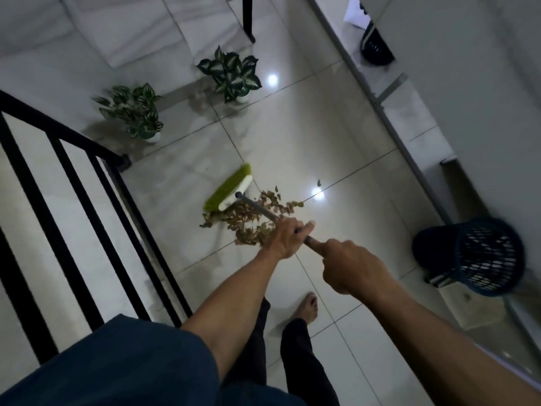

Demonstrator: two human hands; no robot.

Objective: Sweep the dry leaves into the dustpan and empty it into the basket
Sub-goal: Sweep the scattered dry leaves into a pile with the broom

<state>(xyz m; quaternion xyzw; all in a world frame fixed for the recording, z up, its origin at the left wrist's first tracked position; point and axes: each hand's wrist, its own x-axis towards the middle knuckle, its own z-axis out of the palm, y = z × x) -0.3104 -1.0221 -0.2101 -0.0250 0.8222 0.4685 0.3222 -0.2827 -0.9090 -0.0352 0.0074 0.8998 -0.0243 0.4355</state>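
A broom with green bristles and a white head [231,187] rests on the tiled floor at the far side of a pile of dry brown leaves [248,219]. Its grey handle [260,210] runs back toward me over the pile. My left hand [285,237] grips the handle lower down, and my right hand [348,266] grips it higher up, close behind. One stray leaf [319,182] lies apart to the right. A dark blue mesh basket [486,256] stands on the floor at the right. No dustpan is in view.
Two potted plants [134,111] [231,73] stand on the floor beyond the pile. A black stair railing [73,183] runs along the left. A wall ledge [409,148] borders the right side, with another dark basket [376,49] behind it. My bare foot [308,307] is below the hands.
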